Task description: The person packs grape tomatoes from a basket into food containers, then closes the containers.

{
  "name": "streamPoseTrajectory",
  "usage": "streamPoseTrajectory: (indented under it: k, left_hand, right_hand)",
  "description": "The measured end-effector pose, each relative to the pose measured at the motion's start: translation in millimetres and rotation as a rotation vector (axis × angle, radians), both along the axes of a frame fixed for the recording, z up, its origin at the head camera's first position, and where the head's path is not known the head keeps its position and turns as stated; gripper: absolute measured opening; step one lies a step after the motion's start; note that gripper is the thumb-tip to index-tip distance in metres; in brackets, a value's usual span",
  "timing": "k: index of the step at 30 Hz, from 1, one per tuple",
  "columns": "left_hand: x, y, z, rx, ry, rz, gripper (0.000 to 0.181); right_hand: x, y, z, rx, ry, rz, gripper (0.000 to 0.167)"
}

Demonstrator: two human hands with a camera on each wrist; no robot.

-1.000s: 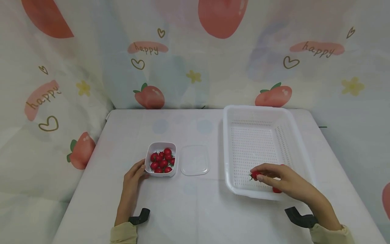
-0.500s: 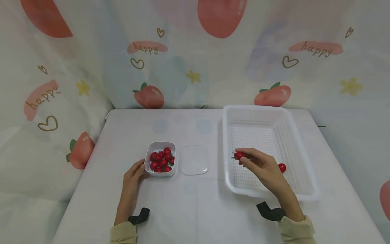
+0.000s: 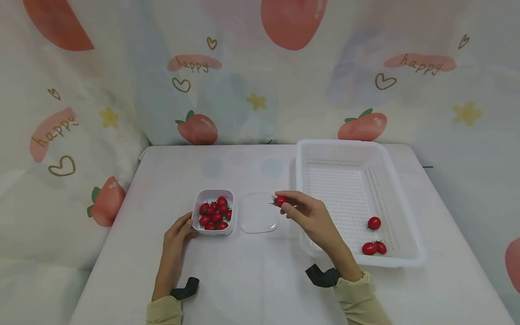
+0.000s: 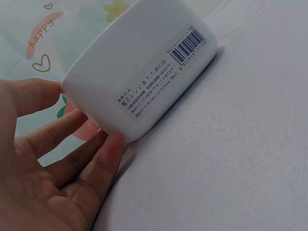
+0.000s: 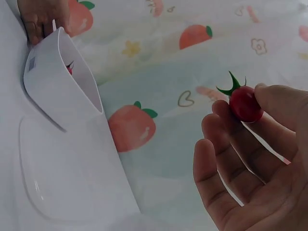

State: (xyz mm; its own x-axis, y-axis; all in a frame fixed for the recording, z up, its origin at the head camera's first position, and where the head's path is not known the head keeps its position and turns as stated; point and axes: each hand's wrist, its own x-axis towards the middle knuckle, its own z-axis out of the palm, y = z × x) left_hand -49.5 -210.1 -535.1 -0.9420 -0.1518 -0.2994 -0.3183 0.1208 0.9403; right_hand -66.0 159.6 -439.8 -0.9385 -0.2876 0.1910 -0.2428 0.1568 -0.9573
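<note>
My right hand (image 3: 310,219) pinches a cherry tomato (image 3: 280,201) between thumb and fingers. In the right wrist view this cherry tomato (image 5: 246,104) is red with a green calyx, and the other fingers are spread below. The hand is above the right edge of a clear lid (image 3: 257,221) lying on the table. My left hand (image 3: 177,232) touches the left side of a white plastic container (image 3: 213,233) holding several cherry tomatoes. Up close, the left hand's (image 4: 57,159) fingertips rest on one end of the container (image 4: 149,62), not wrapped round it.
A white perforated basket (image 3: 304,194) stands on the right of the table, with 3 cherry tomatoes (image 3: 369,248) in its near right part. White cloth covers the table (image 3: 260,280). A printed fruit-pattern curtain (image 3: 284,90) hangs behind and to the left.
My right hand has lifted the cherry tomato out of the basket and moved left with it to the lid, uncovering the tomatoes left behind. The left hand stays at the container.
</note>
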Motion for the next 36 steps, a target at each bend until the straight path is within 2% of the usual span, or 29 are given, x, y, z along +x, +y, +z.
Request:
streamPoseTrajectory:
  k: [8,14,24,29,36]
  left_hand:
    - [0.8,0.0,0.6,0.002,-0.004,0.000,0.047]
    - [0.3,-0.1,0.3,0.003,-0.003,-0.001,0.047]
    - [-0.2,0.8,0.1,0.016,-0.009,0.009,0.047]
    - [0.2,1.3,0.7,0.016,-0.012,0.006,0.047]
    - [0.2,0.4,1.0,0.005,-0.005,0.003,0.047]
  right_hand:
    - [-8.9,-35,1.4,-0.019,-0.048,0.050,0.033]
    - [-15.2,-54,-3.2,-0.021,-0.072,0.074,0.034]
    - [-21.4,-83,-8.8,0.124,-0.031,0.087,0.035]
    - [-24.5,-98,-12.2,0.131,-0.038,0.084,0.035]
    - [-27.9,-122,-22.0,0.130,-0.043,0.037,0.034]
